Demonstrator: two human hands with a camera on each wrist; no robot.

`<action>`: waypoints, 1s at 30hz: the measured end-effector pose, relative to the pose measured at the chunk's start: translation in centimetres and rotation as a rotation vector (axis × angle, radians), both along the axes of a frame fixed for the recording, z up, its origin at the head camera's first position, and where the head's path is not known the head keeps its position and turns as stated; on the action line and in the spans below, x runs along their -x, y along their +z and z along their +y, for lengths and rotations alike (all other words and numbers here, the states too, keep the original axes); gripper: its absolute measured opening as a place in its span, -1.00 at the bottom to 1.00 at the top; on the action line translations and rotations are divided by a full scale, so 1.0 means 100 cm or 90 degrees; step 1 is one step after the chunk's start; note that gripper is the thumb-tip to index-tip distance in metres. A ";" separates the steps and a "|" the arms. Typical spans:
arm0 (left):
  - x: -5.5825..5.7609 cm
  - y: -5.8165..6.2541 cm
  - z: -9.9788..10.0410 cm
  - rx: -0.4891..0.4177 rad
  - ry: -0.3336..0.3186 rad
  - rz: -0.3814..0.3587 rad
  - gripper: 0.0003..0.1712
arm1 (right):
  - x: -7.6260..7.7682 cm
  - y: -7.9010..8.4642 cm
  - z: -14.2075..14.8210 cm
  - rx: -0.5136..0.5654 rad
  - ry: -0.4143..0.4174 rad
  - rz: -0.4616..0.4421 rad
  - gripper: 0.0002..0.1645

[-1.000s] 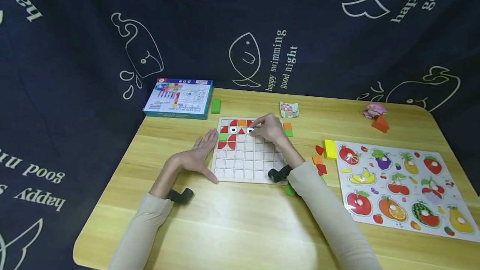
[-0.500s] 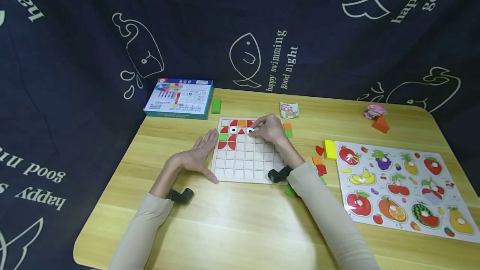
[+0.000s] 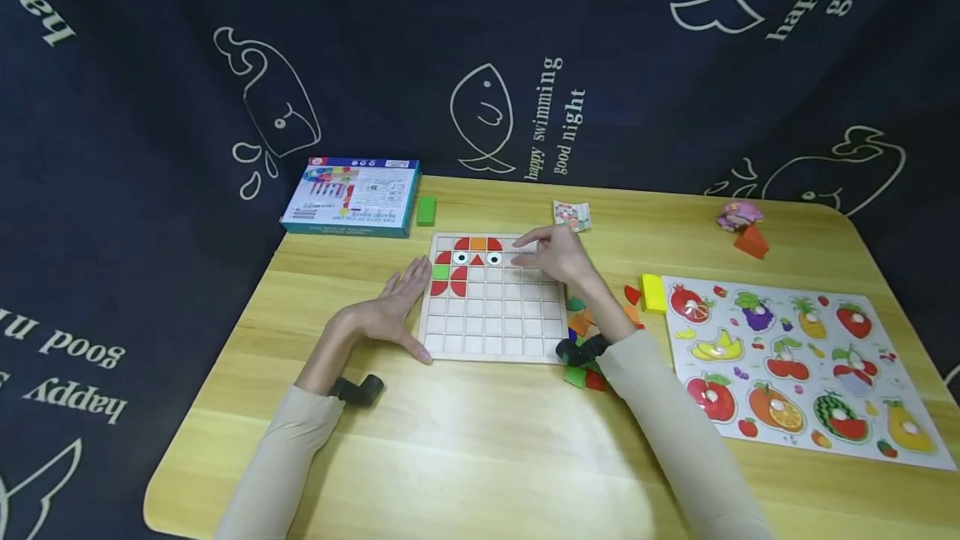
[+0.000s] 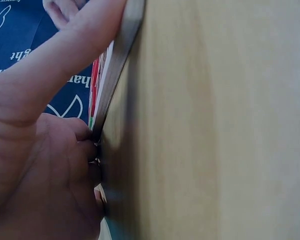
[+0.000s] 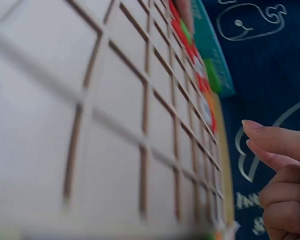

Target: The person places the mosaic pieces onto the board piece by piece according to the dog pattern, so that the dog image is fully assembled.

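Note:
A white gridded board [image 3: 498, 327] lies on the table with red, green and orange tiles in its upper left cells. Two eye tiles sit there, a left eye tile [image 3: 461, 258] and a right eye tile [image 3: 494, 259], with a red triangle [image 3: 477, 260] between them. My left hand [image 3: 384, 312] rests along the board's left edge, thumb spread toward the lower corner. Over the upper right cells is my right hand [image 3: 561, 256], just right of the right eye tile. In the right wrist view, the thumb and index finger [image 5: 272, 140] stand slightly apart with nothing between them.
Loose coloured tiles [image 3: 576, 377] lie right of the board, partly under my right forearm. A small pattern card [image 3: 572, 215] and a green block [image 3: 427, 211] lie behind it. A boxed set [image 3: 348, 198] stands back left; a fruit puzzle [image 3: 810, 369] and yellow block [image 3: 653, 294] are right.
My right hand has let go of the right eye tile, which stays in its cell, and has shifted right. The left hand stays at the board's edge. The head view has shifted slightly.

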State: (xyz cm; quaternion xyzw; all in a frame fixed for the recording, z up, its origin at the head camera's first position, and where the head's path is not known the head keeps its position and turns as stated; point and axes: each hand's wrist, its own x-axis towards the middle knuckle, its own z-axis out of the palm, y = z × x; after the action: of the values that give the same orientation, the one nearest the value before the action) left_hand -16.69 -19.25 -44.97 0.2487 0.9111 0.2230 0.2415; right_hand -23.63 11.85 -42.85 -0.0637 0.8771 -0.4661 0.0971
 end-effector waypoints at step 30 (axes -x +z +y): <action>0.000 -0.002 0.001 -0.012 0.014 -0.009 0.74 | -0.056 0.007 0.141 -0.219 -0.063 -0.047 -0.60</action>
State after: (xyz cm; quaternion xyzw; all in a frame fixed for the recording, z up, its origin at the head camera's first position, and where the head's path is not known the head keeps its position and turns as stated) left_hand -16.70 -19.18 -45.14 0.2392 0.9099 0.2363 0.2428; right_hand -18.01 25.94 -42.12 0.0140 0.9418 -0.3151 0.1159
